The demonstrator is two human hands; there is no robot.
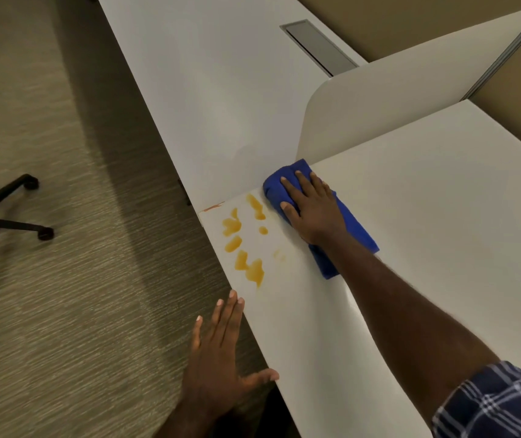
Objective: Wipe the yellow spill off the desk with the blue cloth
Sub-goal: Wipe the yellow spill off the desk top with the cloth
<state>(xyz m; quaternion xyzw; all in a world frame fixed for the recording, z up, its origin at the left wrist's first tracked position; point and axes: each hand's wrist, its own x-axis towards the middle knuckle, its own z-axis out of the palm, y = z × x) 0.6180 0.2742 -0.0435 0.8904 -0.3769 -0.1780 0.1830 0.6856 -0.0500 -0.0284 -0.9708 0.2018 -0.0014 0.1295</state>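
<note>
White office surface (379,311) above grey carpet (47,311): right hand (311,210) presses flat, fingers spread, on the blue cloth (352,230).
Yellow spill (243,245) lies just left of the cloth near the edge; left hand (218,358) hovers open, empty. No legible writing.

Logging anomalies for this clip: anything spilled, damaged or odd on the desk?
Yes. Yellow spill blotches sit unwiped near the desk edge, left of the blue cloth under the right hand. An orange-brown mark stains the corner.

Blue cloth (344,222), yellow spill (245,245), white desk (426,248), navy-and-white plaid sleeve (499,406), grey-streaked carpet (63,279), black chair base (0,216).
</note>
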